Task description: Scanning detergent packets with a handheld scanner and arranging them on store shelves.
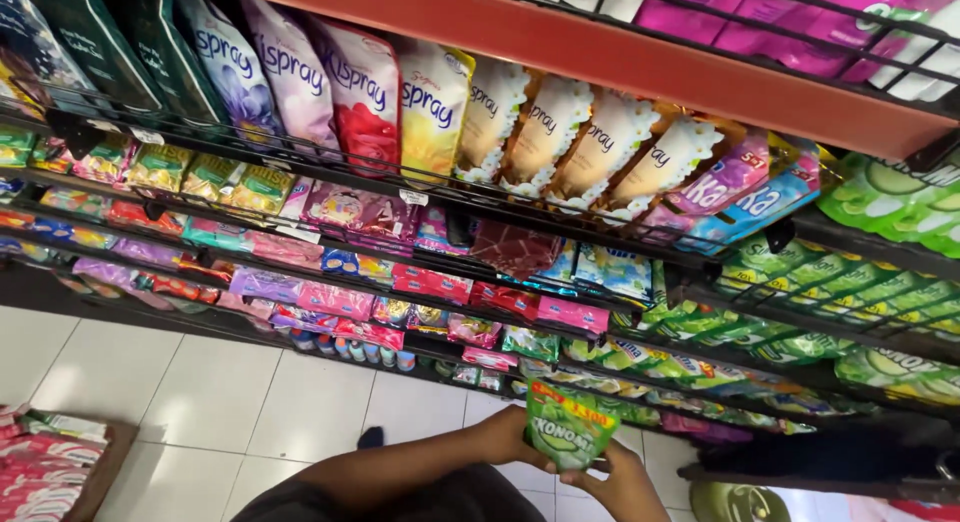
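Note:
Both my hands meet low in the middle of the view around a small green pouch (568, 427) with a yellow and red top band. My left hand (505, 434) grips its left edge, with my forearm running down to the lower left. My right hand (620, 482) holds it from below and to the right. The pouch is upright, just in front of the lowest wire shelf rows, where similar green pouches (700, 367) lie packed.
Black wire shelves (560, 232) hold rows of coloured refill pouches and sachets: pink and purple at left, green at right. A red shelf edge (640, 62) runs overhead. White floor tiles (200, 392) lie below, with a box of red and white packs (45, 462) at the lower left.

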